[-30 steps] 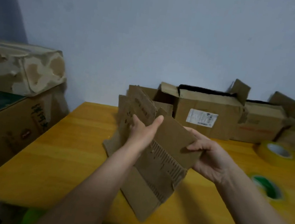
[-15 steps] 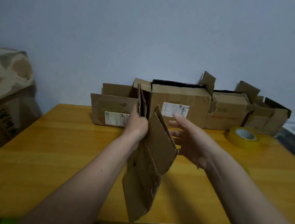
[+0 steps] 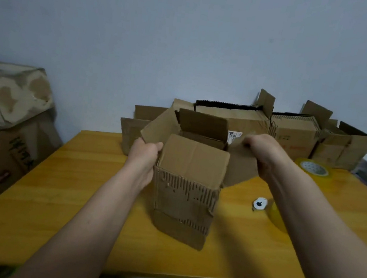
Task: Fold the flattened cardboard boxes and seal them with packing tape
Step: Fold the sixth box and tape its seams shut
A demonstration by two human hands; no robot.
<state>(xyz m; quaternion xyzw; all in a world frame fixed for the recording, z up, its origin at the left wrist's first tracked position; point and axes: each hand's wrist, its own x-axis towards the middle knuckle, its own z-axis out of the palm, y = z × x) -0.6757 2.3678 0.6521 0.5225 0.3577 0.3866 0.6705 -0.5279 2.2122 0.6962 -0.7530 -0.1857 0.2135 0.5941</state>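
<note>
We have one cardboard box (image 3: 186, 194) opened into a tube and standing upright on the yellow worktop (image 3: 60, 195), near the middle, between our two arms. Its near face is scuffed, with the outer paper torn off in strips. All four top flaps are up or splayed outward.

Left hand (image 3: 144, 157) grips the box at its upper left corner, fingers curled round the base of the left flap (image 3: 160, 125). Right hand (image 3: 261, 152) pinches the right flap (image 3: 240, 169), which is bent outward and down.

Step in hand, as we judge it: squaring the box and spreading the flaps, before any closing. No tape on it yet. Whether the underside is closed we cannot tell.

Next move likely calls for folding the flaps inward, one opposite pair and then the other, holding them flat with one hand while the other reaches for tape. One yellow tape roll (image 3: 314, 168) lies at far right on the worktop; a second roll (image 3: 277, 217) sits just beside the right forearm, partly hidden by it.

A row of other open boxes (image 3: 294, 134) stands along the wall behind. Larger cartons (image 3: 4, 140) are stacked off the worktop to the left.
</note>
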